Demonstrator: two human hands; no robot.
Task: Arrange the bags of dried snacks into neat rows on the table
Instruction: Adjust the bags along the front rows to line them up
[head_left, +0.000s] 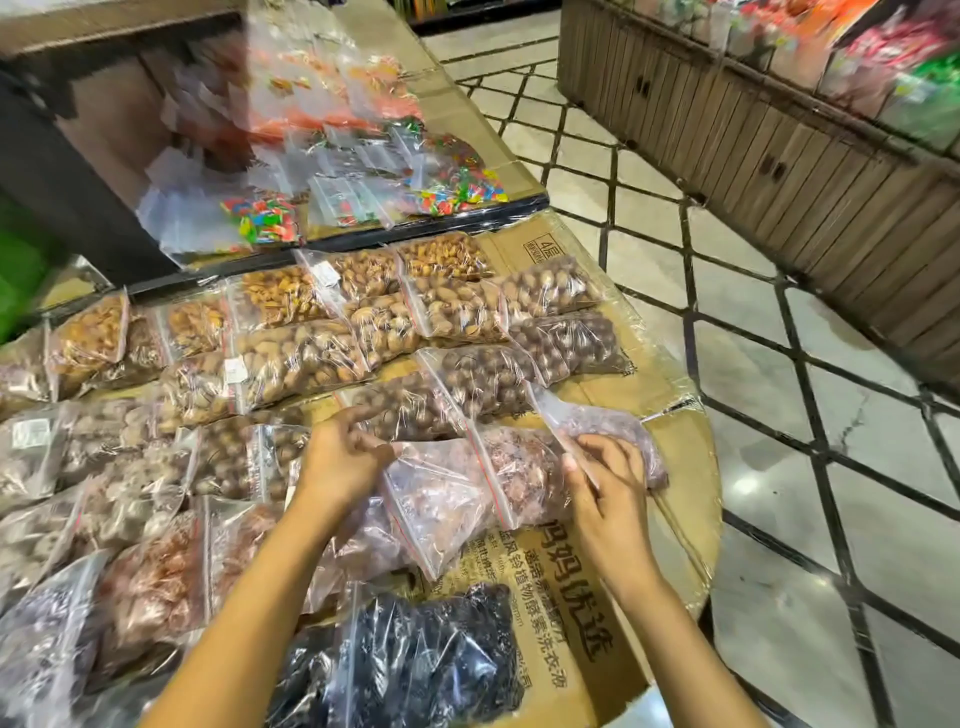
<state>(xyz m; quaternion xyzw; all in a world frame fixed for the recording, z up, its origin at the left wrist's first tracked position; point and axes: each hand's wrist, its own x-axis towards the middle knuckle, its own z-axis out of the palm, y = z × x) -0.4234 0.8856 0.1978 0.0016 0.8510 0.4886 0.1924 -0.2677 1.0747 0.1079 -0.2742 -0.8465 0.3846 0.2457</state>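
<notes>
Clear zip-top bag of pinkish-brown dried snacks (457, 488) lies at the near right of the cardboard-covered table (675, 467), overlapping a second, purplish-filled clear bag (613, 431) on its right. Left hand (343, 457) pinches the first bag's left edge; right hand (608, 488) grips the second bag's mouth. Just beyond, rows of clear bags of brown nuts (322, 353) crowd the table. Nearer, a clear bag of black dried fruit (441, 654). Farther back, bags of multicoloured candies (457, 187). Tiled floor (779, 415) right.
</notes>
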